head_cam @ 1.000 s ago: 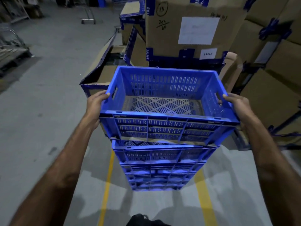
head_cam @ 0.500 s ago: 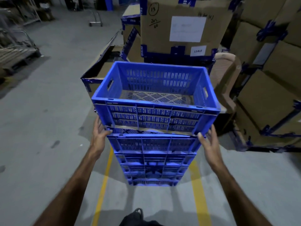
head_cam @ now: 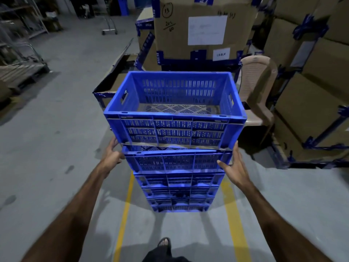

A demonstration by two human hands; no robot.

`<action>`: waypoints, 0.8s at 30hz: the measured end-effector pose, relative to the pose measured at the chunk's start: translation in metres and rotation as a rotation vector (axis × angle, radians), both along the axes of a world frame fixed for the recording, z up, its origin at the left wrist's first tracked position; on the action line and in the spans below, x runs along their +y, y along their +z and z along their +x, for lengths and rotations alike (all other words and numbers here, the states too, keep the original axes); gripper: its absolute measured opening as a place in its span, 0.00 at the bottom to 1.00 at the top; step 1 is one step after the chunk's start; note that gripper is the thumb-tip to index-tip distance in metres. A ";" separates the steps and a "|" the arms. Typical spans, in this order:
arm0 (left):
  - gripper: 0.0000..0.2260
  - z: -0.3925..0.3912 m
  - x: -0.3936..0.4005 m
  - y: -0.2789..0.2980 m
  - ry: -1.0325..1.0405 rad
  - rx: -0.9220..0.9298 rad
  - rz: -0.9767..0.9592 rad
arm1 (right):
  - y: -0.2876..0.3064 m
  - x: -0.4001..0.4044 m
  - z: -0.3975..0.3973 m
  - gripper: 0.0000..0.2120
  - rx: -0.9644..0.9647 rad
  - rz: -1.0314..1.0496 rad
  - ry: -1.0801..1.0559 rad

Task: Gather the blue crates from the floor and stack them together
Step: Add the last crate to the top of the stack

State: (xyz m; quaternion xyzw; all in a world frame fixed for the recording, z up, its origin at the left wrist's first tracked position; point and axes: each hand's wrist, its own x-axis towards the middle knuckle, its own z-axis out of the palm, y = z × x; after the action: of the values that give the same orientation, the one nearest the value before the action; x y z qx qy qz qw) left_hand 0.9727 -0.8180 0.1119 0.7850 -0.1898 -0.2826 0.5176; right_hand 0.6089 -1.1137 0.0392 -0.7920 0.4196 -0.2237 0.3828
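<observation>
Both hands dropped off the top crate's (head_cam: 174,110) handles over the last second, so we've basically let go of it and it's now sitting on the stack (head_cam: 178,178) by itself. A second back we were holding it up at the side handles; half a second back the hands were already down at the second crate (head_cam: 177,160), and they're in about the same spot now.

Only the head view to go on, so here's what we've got. Our left hand (head_cam: 113,156) is curled round the near-left corner of the second crate, right at the seam under the top one, so that grip looks like it's holding the rim. Our right hand (head_cam: 233,167) is on the near-right corner with the fingers straight, pressing flat against the side, nothing clenched.

The top crate isn't quite seated, we think. There's a gap showing along its near bottom edge and it looks a bit skewed against the crate below. So our guess is we're steadying or nudging the pile to line it up.

The whole stack stands on the floor (head_cam: 56,138) between the two yellow lines (head_cam: 124,214), with cardboard boxes (head_cam: 204,29) and a plastic chair (head_cam: 258,87) on the far side. No other loose blue crates in view, so this may be the last one.
</observation>
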 end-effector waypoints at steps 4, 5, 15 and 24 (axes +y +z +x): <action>0.46 -0.008 -0.002 0.002 0.032 -0.010 -0.051 | -0.002 -0.003 0.001 0.52 0.027 -0.013 -0.009; 0.44 -0.010 -0.003 0.002 0.035 -0.016 -0.072 | -0.001 -0.003 0.001 0.52 0.027 -0.016 -0.011; 0.39 -0.024 0.003 -0.018 0.051 -0.004 -0.130 | 0.022 -0.002 -0.002 0.51 -0.070 0.017 -0.014; 0.36 -0.033 0.000 -0.019 0.078 0.002 -0.146 | 0.031 0.000 -0.004 0.41 -0.240 0.128 0.021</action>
State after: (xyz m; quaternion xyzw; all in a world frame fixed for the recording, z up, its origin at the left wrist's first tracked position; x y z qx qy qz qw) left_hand 0.9401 -0.8176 0.0929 0.7517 -0.1787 -0.2483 0.5843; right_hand 0.6048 -1.1133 0.0706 -0.7378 0.3760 -0.2858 0.4824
